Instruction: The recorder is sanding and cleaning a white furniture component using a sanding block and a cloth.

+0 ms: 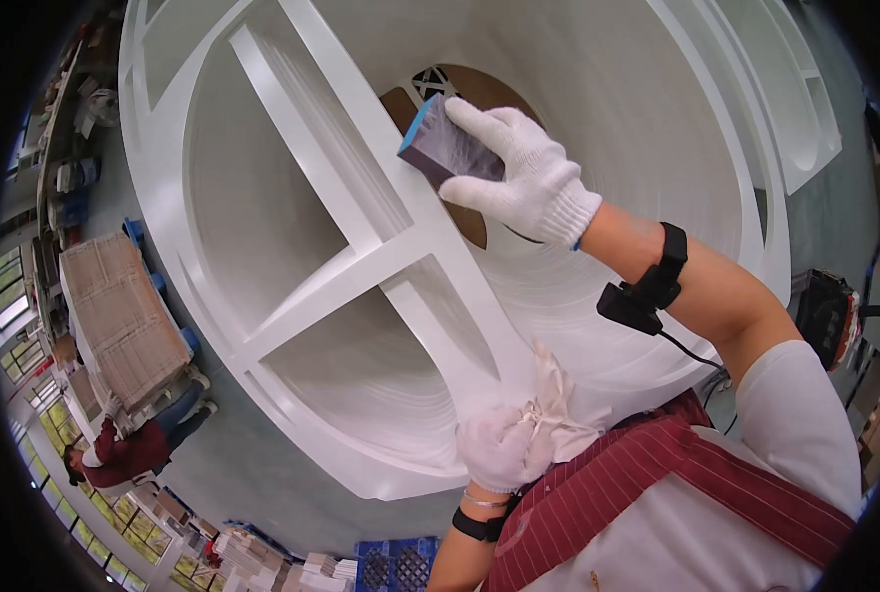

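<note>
Nearest the striped red apron, the left hand is gripping one crumpled white cloth at the shell's edge, probably bunching it to keep it together. Beyond, the right hand is pinching one blue-edged dark block between thumb and fingers over one ribbed white shell, seemingly leaving its underside free; farther off, one co-worker is standing beside one brown carton stack.
</note>
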A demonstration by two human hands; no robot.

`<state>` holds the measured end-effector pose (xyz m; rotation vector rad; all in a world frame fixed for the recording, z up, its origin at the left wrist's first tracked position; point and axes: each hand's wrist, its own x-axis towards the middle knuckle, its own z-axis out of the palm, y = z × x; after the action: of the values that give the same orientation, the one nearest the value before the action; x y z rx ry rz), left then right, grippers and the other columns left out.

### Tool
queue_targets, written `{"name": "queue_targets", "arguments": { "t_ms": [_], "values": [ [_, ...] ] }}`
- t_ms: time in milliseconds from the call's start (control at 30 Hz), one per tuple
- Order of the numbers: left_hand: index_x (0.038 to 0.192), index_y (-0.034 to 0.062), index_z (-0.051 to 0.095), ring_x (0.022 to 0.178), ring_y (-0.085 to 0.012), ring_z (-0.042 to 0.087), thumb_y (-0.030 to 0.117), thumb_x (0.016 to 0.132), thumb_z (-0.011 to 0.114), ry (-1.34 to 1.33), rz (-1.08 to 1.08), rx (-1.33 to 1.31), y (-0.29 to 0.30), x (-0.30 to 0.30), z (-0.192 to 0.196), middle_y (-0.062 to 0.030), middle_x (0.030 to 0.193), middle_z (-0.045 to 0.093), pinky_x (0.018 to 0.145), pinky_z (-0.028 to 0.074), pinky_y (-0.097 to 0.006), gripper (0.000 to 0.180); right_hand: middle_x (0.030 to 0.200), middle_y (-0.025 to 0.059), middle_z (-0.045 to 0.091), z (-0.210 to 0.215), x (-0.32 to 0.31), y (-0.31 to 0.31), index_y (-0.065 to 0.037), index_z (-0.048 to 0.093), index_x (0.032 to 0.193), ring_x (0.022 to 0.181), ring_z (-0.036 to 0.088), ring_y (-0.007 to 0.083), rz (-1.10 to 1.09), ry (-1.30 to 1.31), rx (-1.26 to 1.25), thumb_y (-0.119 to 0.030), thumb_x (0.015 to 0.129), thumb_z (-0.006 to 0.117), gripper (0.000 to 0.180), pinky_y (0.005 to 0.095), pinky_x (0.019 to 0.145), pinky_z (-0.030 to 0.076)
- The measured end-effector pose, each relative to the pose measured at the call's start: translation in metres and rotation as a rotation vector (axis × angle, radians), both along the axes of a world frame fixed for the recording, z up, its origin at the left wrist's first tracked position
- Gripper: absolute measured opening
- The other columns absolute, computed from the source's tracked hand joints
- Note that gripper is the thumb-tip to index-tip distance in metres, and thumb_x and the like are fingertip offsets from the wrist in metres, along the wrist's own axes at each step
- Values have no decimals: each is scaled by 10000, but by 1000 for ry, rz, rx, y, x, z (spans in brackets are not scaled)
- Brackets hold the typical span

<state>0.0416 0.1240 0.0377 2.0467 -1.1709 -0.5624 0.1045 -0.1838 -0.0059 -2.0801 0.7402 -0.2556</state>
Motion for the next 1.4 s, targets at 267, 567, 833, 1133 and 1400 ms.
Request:
{"name": "queue_targets", "arguments": {
  "t_ms": [267,567,833,1133,1400],
  "values": [
    [673,86,651,578,-288,541,114,695,771,-33,63,-125,-5,0,-4,-71,755,608,498,410,-427,125,1321,207,629,22,-79,33,-105,592,1478,1210,606,388,271,-219,-75,-260,708,883,837,485,1015,520],
    [735,120,694,657,-267,572,205,719,810,5,25,-40,1,3,-3,-39,797,628,543,429,-397,145,1345,200,617,-5,-18,12,-118,564,1512,1247,582,368,94,-157,-27,-367,787,843,815,454,1050,515],
    [769,82,723,673,-280,601,123,678,818,-46,87,-82,-4,0,-1,-66,813,641,536,443,-397,138,1221,206,740,20,134,-84,-128,572,1522,1060,746,341,-62,-73,-57,-571,761,734,895,428,933,597],
    [799,67,729,680,-283,599,90,685,802,-22,123,-75,5,-7,-8,-76,836,647,562,474,-385,138,1272,203,711,5,91,-59,-158,549,1541,1127,711,365,55,45,-43,-565,791,713,868,462,950,578],
    [815,61,701,726,-296,595,109,745,761,8,102,-77,13,-5,-3,-82,838,632,628,475,-401,104,1277,215,656,28,-117,42,-131,582,1495,1174,634,397,338,85,39,-344,775,833,791,470,1017,536]
  ]
}}
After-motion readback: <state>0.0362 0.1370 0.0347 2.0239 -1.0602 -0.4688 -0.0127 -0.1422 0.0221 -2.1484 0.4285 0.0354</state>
